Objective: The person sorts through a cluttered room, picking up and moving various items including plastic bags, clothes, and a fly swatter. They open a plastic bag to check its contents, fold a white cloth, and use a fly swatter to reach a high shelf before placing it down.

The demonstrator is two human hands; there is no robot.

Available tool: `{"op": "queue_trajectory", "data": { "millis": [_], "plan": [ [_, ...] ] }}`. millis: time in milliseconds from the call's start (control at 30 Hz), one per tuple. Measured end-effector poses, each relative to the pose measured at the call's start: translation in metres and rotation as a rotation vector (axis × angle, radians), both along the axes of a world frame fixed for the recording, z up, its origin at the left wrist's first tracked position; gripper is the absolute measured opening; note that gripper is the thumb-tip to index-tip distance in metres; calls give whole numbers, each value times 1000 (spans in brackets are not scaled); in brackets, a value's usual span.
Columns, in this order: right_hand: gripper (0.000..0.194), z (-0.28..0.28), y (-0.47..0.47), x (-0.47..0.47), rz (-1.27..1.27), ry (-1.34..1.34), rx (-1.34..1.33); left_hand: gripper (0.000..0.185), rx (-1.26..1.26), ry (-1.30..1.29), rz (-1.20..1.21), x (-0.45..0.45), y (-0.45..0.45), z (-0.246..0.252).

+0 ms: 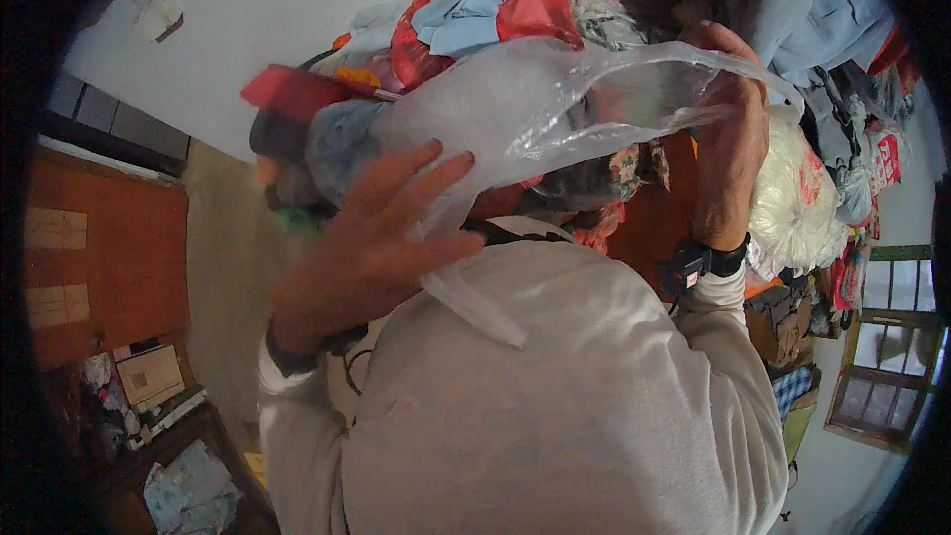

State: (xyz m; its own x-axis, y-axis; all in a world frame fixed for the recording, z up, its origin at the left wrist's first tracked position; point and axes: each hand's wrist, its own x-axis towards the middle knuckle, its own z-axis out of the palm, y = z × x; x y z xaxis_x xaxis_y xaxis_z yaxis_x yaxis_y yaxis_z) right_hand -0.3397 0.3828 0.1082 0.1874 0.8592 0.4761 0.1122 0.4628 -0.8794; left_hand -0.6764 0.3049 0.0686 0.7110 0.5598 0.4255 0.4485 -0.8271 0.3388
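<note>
A translucent white plastic bag stretches across the upper middle of the head view. Its handle loops lie at my right hand, which grips them with the fingers curled. My left hand, slightly blurred, is spread with fingers apart at the bag's lower left side; another handle of the bag hangs below it over the light shirt. Behind the bag are a red plastic bag with a light blue cloth on it, a red cloth item and a grey-blue bundle.
Tied yellowish plastic bag stands right of my right hand. Hung or piled clothes fill the upper right. A wooden door is at left, a cardboard box and patterned cloth at lower left, a barred window at right.
</note>
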Motion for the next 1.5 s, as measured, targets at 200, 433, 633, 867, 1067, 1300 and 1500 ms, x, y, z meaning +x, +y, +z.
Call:
{"op": "queue_trajectory", "data": {
  "millis": [200,433,633,867,1067,1300,1500],
  "plan": [
    [33,-10,6,9,577,589,28,19,-325,-419,-213,-5,8,-13],
    [32,-9,-17,11,877,-145,-378,30,-862,-1026,-315,14,39,-33],
    [21,2,-6,-58,1240,-584,-356,24,-562,-522,-56,61,69,-30],
    [26,-21,13,-84,1118,-468,-64,53,-700,-478,-8,75,73,-66],
    [32,-35,40,-94,953,-664,288,71,-585,-715,21,70,87,-105],
    [27,-42,55,-114,863,-775,286,33,701,153,87,64,103,-143],
    [32,-41,58,-118,904,-768,191,25,-312,-204,269,53,82,-108]
  ]
}}
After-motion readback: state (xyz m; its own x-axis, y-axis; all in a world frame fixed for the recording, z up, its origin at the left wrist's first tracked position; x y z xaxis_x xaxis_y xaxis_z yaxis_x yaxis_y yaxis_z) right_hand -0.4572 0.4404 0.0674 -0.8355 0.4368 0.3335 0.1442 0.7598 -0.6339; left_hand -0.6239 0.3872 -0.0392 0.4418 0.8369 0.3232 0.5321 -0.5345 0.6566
